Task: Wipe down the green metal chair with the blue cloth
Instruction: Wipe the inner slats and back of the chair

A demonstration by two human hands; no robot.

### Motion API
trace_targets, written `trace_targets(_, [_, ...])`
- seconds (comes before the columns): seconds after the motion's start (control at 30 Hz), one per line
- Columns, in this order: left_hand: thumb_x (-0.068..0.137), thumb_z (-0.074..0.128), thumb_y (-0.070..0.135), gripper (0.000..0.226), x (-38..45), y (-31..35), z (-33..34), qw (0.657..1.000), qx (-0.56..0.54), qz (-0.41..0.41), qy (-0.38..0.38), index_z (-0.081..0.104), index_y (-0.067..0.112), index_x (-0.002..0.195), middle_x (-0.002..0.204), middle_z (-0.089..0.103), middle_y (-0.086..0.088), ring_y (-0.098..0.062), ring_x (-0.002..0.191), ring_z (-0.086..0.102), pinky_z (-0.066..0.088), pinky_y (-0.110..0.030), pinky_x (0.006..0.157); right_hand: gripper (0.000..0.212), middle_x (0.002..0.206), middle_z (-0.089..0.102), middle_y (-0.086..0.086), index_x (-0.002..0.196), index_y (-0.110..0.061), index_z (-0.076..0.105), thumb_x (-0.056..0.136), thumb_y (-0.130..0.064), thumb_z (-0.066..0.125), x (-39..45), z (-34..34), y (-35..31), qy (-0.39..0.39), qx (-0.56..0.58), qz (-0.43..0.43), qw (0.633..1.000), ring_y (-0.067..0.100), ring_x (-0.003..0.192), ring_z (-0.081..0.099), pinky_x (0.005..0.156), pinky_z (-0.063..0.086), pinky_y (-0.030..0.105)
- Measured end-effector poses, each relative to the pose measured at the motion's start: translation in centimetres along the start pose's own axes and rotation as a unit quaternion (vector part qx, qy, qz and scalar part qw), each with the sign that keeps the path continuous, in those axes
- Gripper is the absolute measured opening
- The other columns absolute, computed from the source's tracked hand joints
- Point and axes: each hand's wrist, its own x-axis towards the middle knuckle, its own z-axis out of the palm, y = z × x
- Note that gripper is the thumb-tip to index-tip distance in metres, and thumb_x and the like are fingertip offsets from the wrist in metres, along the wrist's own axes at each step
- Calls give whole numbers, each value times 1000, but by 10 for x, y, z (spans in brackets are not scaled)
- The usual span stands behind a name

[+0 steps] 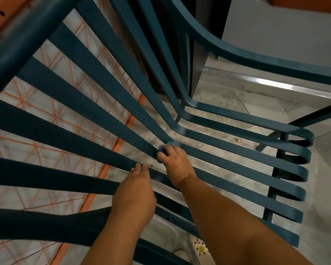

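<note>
The green metal chair [237, 161] fills the view from above, its flat slats running down the backrest and bending into the seat. My right hand [175, 159] grips the blue cloth [161, 150] bunched against a slat at the bend where back meets seat; only small bits of cloth show past the fingers. My left hand [136, 190] lies on the slat just to the left, fingers straight and pointing down toward the bend, touching the metal.
A curved armrest [246, 52] arches at the upper right. Grey floor tiles [218, 92] with crumbs show between the slats, and an orange-lined patterned surface [55, 115] lies behind the backrest. A white sandal [200, 249] is under the seat.
</note>
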Motion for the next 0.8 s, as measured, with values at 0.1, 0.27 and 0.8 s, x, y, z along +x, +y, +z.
trace_targets(0.1, [86,61,10,86,2,2,0,1000,20,-5,-11,5,19,151,160,-1,-1,-20,145,10,20,-35,114,60,138,46,9,129,-24,53,76,-14,78,-5,1,16,-65,-45,0,997,33,122,45,102,41,41])
trace_targets(0.27, [85,62,10,87,-2,-1,0,1000,15,6,-11,5,20,151,160,0,0,-20,145,11,18,-34,114,52,133,51,3,126,-28,55,79,-19,75,-40,-12,44,-90,-44,15,995,24,115,48,96,43,31])
trace_targets(0.8, [90,53,13,58,-19,-7,-25,984,-113,-16,137,33,29,142,138,43,3,-19,117,50,48,-34,87,24,117,49,0,111,-21,50,89,-15,58,-16,-11,-89,6,303,203,931,13,101,46,88,41,16])
